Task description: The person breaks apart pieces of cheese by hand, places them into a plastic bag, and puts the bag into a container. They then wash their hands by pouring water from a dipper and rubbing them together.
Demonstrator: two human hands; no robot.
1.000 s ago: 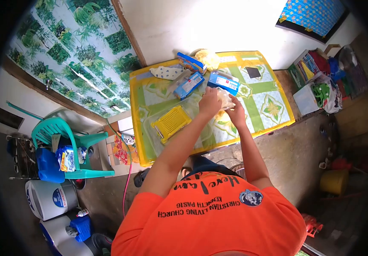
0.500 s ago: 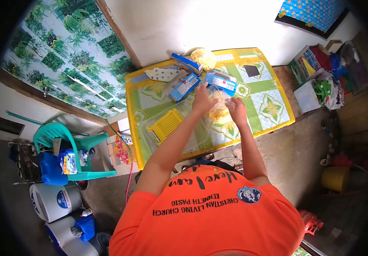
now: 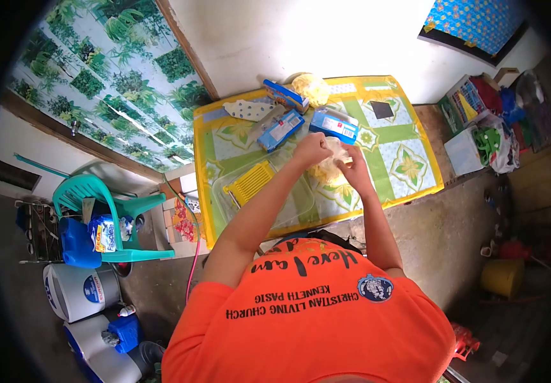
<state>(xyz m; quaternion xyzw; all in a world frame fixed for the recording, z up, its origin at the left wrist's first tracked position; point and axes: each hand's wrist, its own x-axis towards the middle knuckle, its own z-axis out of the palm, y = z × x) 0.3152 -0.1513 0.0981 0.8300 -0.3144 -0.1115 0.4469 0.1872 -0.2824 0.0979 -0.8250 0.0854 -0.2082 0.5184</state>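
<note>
A clear plastic bag with pale yellow contents (image 3: 328, 170) stands on the table between my hands. My left hand (image 3: 312, 150) is closed in a fist at the left side of the bag's top, apparently gripping the plastic. On the right side, my right hand (image 3: 354, 168) pinches the bag with bent fingers. Just beyond the bag lies a blue box with a clear window (image 3: 334, 124), and a similar blue box (image 3: 280, 130) rests to its left. Nearer me on the left, a yellow slatted rack (image 3: 250, 184) sits in a clear plastic tray (image 3: 298, 207).
Against the wall are another blue box (image 3: 285, 96), a second yellow-filled bag (image 3: 310, 89) and a dotted cloth (image 3: 248, 110). A dark square (image 3: 381, 110) lies on the patterned tablecloth (image 3: 409, 165). A green chair (image 3: 141, 255) stands left of the table.
My left hand has drawn back from beside the blue boxes and closed at the bag's top. My right hand has stayed at the bag's right side. The view has shifted slightly.
</note>
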